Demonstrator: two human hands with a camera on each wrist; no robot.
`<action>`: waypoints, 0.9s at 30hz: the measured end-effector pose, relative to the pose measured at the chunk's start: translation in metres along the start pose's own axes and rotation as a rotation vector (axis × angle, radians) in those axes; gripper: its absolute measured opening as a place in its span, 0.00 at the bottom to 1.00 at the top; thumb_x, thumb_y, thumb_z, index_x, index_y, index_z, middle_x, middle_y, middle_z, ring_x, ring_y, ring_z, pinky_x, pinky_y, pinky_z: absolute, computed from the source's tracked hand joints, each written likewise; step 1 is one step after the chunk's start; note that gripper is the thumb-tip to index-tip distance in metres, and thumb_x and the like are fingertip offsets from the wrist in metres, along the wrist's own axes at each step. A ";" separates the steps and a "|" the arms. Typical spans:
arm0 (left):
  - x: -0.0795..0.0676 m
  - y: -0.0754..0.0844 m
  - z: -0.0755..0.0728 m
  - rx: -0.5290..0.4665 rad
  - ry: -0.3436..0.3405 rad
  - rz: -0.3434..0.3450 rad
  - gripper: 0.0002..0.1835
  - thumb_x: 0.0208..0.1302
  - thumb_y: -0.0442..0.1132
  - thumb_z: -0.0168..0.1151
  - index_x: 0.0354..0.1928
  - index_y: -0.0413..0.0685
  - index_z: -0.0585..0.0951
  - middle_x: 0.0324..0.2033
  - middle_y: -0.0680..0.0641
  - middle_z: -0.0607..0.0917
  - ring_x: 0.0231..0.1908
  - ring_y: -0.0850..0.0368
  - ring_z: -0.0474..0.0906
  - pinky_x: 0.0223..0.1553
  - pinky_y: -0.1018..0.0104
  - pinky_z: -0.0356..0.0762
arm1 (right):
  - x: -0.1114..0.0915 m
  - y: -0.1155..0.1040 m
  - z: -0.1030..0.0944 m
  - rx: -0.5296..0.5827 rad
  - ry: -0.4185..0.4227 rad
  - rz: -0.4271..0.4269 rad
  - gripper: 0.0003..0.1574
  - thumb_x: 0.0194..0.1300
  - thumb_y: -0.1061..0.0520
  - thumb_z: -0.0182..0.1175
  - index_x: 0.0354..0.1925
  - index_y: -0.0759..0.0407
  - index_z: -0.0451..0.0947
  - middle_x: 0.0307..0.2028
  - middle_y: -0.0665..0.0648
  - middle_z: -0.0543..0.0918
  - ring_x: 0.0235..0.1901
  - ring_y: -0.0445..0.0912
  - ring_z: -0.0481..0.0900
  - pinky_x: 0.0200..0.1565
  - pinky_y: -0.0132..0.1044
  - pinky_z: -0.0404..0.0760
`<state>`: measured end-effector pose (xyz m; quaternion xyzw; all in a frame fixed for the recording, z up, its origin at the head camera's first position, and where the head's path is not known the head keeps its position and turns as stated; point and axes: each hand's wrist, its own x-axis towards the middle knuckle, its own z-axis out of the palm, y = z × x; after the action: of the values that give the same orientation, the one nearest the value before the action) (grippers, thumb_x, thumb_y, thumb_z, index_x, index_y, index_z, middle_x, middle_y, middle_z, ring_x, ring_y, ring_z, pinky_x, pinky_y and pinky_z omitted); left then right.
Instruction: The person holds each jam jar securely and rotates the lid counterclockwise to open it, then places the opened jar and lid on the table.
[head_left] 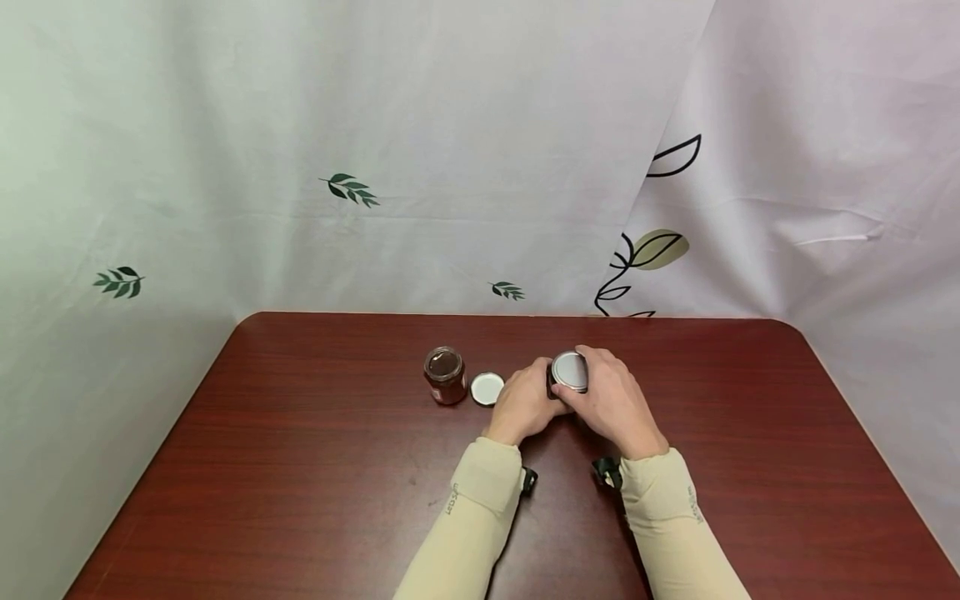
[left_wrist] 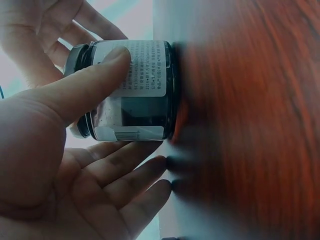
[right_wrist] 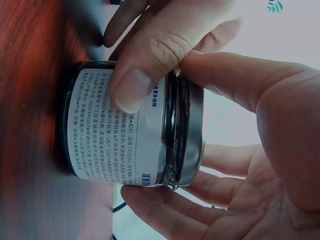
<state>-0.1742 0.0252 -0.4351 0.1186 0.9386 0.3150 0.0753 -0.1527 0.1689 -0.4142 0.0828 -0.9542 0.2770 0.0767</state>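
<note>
A glass jar with a printed white label (right_wrist: 115,135) stands upright on the table, its silvery lid (head_left: 570,371) on top. My left hand (head_left: 528,402) grips the jar's body, its thumb pressed on the label and its fingers round the far side. At the top, my right hand (head_left: 617,398) holds the lid's edge between thumb and fingers. To the left stands a second jar (head_left: 446,377) with no lid and dark contents. Between that jar and my left hand lies a loose lid (head_left: 487,389), pale inside facing up.
The reddish-brown wooden table (head_left: 315,483) has rounded far corners. Behind it hangs a white curtain (head_left: 420,125) printed with leaves. A dark wrist device (head_left: 606,472) sits at the right cuff, another at the left one.
</note>
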 end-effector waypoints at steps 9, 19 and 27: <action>-0.001 0.000 0.001 -0.004 0.015 0.000 0.34 0.55 0.49 0.76 0.62 0.47 0.76 0.51 0.46 0.86 0.51 0.49 0.82 0.52 0.55 0.78 | 0.000 0.001 0.001 -0.001 0.024 -0.015 0.39 0.56 0.53 0.73 0.60 0.75 0.73 0.52 0.72 0.80 0.50 0.64 0.79 0.51 0.57 0.76; -0.002 0.000 0.001 -0.017 0.029 0.006 0.34 0.55 0.48 0.77 0.62 0.46 0.76 0.51 0.45 0.86 0.51 0.49 0.82 0.52 0.55 0.78 | 0.000 0.001 0.000 -0.004 0.058 -0.019 0.39 0.52 0.54 0.74 0.58 0.74 0.76 0.49 0.71 0.82 0.47 0.63 0.80 0.48 0.56 0.77; -0.003 0.000 0.001 -0.052 0.042 0.021 0.35 0.55 0.46 0.77 0.64 0.45 0.75 0.53 0.45 0.85 0.52 0.48 0.82 0.53 0.55 0.77 | 0.000 0.000 -0.002 0.014 0.056 0.005 0.40 0.52 0.53 0.74 0.58 0.72 0.76 0.51 0.70 0.81 0.48 0.61 0.80 0.47 0.54 0.78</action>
<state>-0.1714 0.0247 -0.4355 0.1198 0.9302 0.3424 0.0554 -0.1529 0.1702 -0.4125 0.0730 -0.9499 0.2862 0.1019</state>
